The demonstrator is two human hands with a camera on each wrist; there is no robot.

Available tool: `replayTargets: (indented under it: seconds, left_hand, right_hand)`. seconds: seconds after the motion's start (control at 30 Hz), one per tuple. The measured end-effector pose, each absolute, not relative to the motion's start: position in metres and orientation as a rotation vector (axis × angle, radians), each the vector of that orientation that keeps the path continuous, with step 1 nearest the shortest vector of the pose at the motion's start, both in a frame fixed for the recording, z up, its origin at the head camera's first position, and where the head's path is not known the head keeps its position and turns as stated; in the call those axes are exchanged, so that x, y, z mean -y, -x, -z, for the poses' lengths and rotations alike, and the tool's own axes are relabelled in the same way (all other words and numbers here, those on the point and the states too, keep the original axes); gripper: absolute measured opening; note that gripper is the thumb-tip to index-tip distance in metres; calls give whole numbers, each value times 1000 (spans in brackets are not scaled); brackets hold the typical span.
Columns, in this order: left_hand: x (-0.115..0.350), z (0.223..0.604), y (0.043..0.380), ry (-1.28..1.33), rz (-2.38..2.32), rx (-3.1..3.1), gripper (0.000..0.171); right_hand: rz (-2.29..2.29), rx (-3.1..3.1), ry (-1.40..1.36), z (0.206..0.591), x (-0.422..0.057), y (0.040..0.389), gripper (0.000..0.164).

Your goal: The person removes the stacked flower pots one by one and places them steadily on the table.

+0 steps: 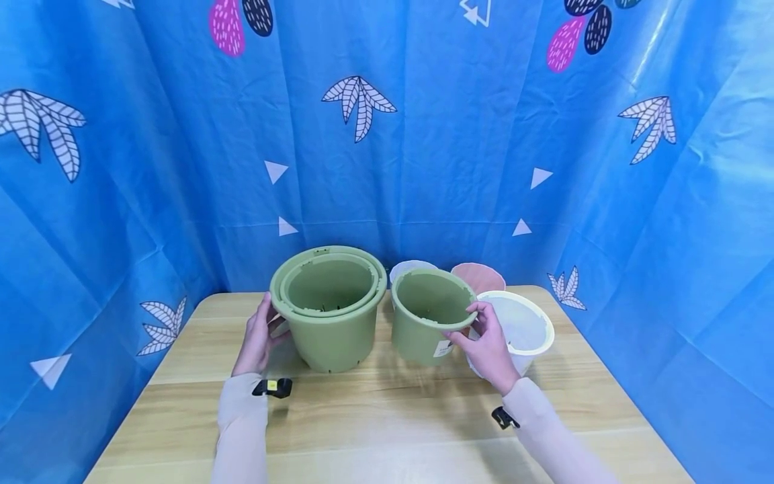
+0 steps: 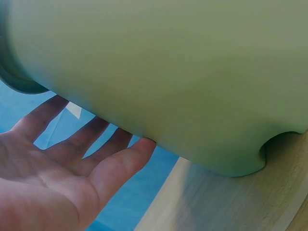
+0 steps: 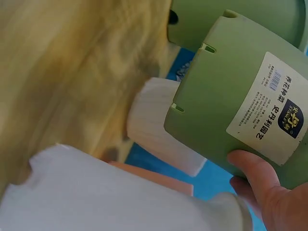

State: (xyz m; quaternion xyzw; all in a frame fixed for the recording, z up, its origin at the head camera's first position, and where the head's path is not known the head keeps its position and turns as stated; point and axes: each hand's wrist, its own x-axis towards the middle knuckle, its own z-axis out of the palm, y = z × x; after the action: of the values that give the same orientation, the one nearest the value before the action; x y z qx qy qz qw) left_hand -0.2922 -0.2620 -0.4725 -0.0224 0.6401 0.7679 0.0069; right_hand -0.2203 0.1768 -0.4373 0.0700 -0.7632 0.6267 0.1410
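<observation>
A large green flowerpot [image 1: 335,343] stands on the left of the table, with a second green pot [image 1: 329,275] nested inside it. My left hand [image 1: 256,339] is at its left side; in the left wrist view the fingertips [image 2: 144,144] touch the wall, fingers stretched out. To the right, my right hand [image 1: 490,349] pinches the rim side of a smaller green flowerpot [image 1: 414,336], thumb in front. This pot tilts and hangs above the table, as the right wrist view shows. It carries a white printed label [image 3: 274,110] and has slots along its bottom edge.
Right of the held pot stands a white pot [image 1: 523,323], partly behind my right hand. A pink pot [image 1: 480,277] and another pale pot [image 1: 414,265] stand behind. All are on a wooden table [image 1: 375,430] enclosed by blue patterned curtains [image 1: 387,181].
</observation>
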Motion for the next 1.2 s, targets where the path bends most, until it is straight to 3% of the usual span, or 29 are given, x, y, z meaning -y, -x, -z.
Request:
replayTargets:
  seconds: [1.2]
  left_hand:
    - [260, 471, 289, 77, -2372, -2038, 77]
  right_hand:
    - [-1896, 2217, -133, 497, -168, 211, 65]
